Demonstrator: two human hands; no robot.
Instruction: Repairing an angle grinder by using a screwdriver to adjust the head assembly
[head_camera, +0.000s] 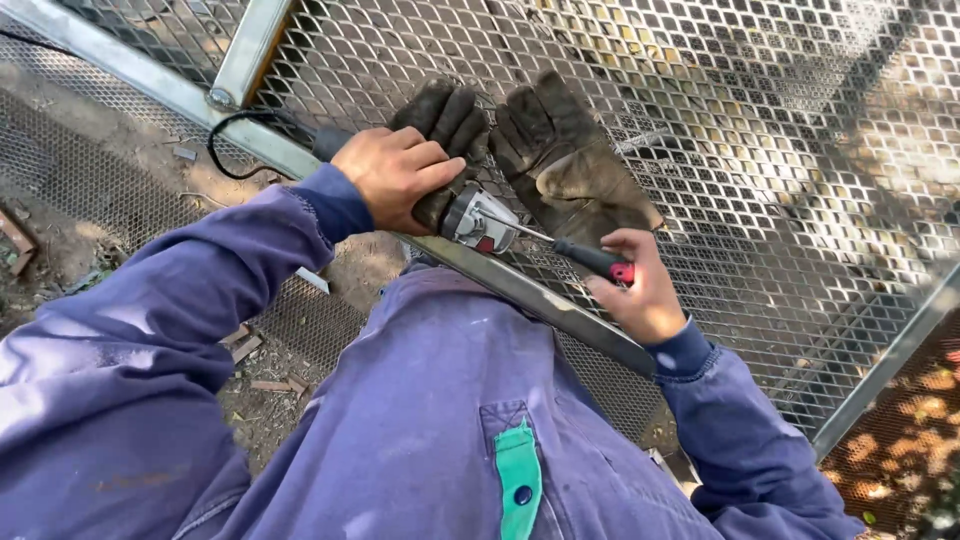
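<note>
The left hand (395, 178) grips the angle grinder (455, 205) on the mesh panel's frame (540, 295). The right hand (645, 295) grasps a red-handled screwdriver (560, 243), its tip at the grinder's head. The tip could slip towards the fingers. Two worn gloves (540, 160) lie on the mesh just beyond both hands.

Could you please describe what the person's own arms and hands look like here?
Both hands, left and right, are bare, without gloves. The arms wear long, loose blue-purple work sleeves with darker ribbed navy cuffs at the wrists; the fabric looks faded and slightly stained.
</note>
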